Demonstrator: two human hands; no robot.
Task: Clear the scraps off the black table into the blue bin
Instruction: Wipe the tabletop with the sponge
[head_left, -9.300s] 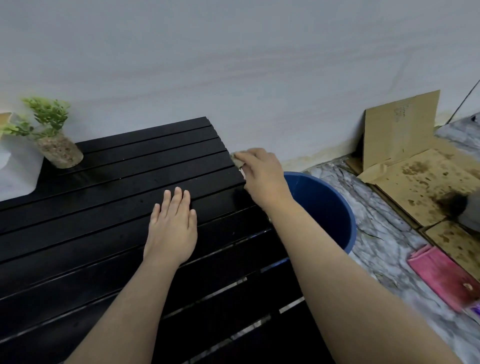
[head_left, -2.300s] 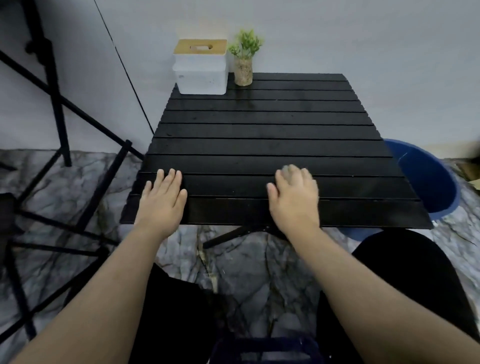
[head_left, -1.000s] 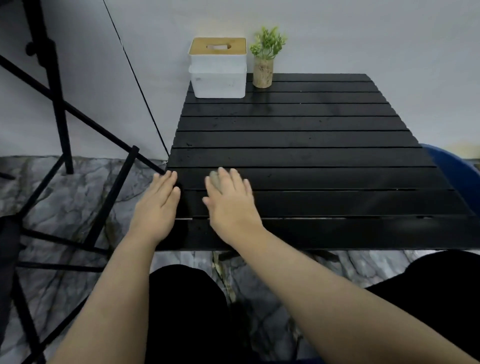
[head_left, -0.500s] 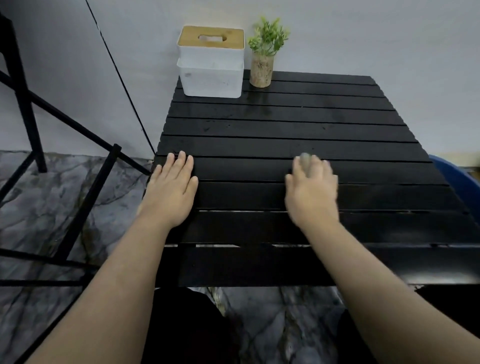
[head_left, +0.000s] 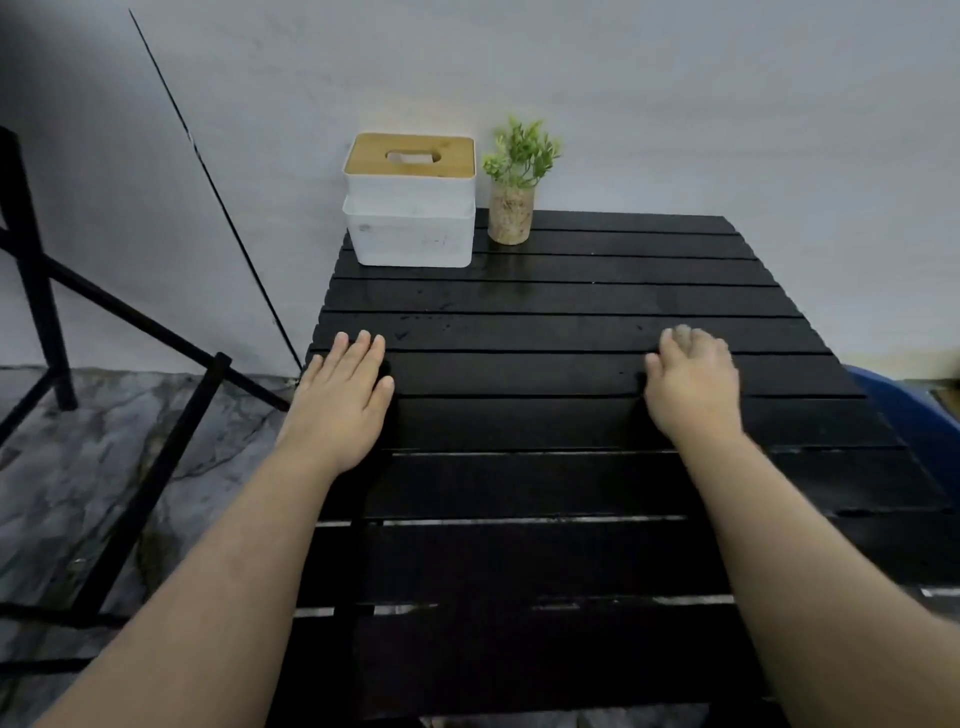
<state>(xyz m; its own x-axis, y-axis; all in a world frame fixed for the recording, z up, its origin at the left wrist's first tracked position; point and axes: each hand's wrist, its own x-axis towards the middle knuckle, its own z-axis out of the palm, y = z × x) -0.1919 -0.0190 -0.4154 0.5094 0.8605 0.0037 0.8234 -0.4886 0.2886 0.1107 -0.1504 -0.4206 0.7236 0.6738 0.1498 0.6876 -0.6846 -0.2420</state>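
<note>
The black slatted table (head_left: 571, 301) fills the middle of the view. My left hand (head_left: 345, 400) lies flat on its left edge, fingers together, holding nothing. My right hand (head_left: 693, 384) presses on a slat toward the right side, its fingers curled over a small grey wad (head_left: 681, 332) that peeks out at the fingertips. A slice of the blue bin (head_left: 919, 415) shows past the table's right edge, on the floor. Tiny specks (head_left: 415, 325) dot the slats between my hands; no larger scraps are visible.
A white tissue box with a wooden lid (head_left: 410, 200) and a small potted plant (head_left: 514, 182) stand at the table's back edge against the wall. A black metal frame (head_left: 156, 405) stands on the marble floor to the left.
My right hand, with the grey wad under it, has slid rightward across the slats from beside the left hand toward the bin side. My left hand stays flat at the left edge.
</note>
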